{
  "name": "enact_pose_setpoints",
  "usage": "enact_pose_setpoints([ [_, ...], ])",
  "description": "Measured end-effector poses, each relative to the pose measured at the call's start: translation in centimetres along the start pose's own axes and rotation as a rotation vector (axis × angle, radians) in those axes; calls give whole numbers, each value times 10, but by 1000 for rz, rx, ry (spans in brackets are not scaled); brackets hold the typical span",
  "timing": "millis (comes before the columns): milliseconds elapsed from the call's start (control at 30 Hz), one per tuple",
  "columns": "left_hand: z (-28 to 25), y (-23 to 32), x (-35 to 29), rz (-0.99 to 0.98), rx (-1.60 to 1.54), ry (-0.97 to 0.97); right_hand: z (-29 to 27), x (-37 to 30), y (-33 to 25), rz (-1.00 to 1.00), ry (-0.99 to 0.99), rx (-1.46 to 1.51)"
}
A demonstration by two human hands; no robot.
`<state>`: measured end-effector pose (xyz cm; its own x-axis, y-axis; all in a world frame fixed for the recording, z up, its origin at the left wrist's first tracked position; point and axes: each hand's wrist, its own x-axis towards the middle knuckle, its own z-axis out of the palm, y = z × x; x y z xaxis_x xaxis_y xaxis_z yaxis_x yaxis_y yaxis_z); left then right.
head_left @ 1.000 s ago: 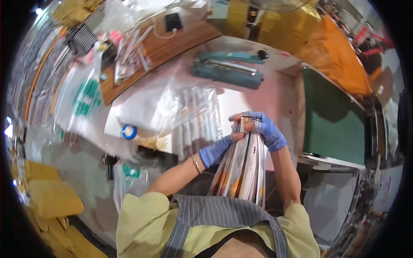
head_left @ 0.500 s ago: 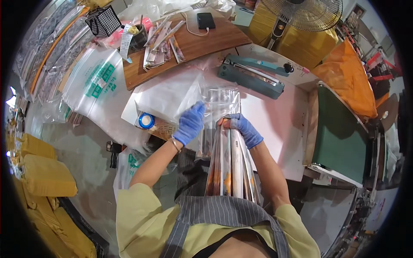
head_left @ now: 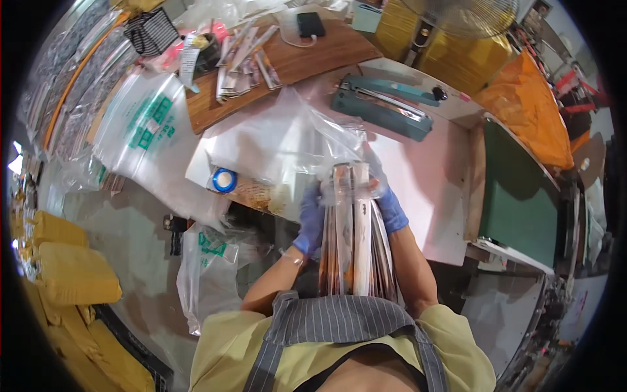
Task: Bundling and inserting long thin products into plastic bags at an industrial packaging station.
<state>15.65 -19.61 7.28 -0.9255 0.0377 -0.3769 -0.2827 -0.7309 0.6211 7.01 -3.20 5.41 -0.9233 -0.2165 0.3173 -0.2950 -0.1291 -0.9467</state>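
Observation:
A bundle of long printed strips (head_left: 353, 251), brown, white and orange, stands between my hands and runs down to my striped apron. My left hand (head_left: 312, 222), in a blue glove, presses along the bundle's left side. Opposite it, my right hand (head_left: 390, 206), gloved too, grips the right side near the top. A clear plastic bag (head_left: 294, 147) lies over the bundle's far end and spreads across the worktop to the left. Plastic and the bundle partly hide the fingers of both hands.
A green bag sealer (head_left: 382, 108) lies behind the hands. A wooden board (head_left: 333, 55) carries a phone and loose strips. Tape roll (head_left: 224, 179) sits at left, beside printed plastic bags (head_left: 140, 124). A green panel (head_left: 516, 196) stands right; a fan (head_left: 457, 16) is at the back.
My left hand has left the raised plastic and come down to the bundle's left side. The bundle's far end is now under the clear plastic. My right hand has shifted slightly nearer me.

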Motion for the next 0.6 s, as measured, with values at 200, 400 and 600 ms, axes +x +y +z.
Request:
enact_pose_setpoints([
  [200,11,-116,15,-549,-57,-554,-39,-104,-59,135,436,-145],
  [400,6,-196,103,-728,63,-640,-81,-83,-43,275,762,-441],
  [600,-12,-188,91,-822,-125,-861,-75,-128,-20,89,853,-270],
])
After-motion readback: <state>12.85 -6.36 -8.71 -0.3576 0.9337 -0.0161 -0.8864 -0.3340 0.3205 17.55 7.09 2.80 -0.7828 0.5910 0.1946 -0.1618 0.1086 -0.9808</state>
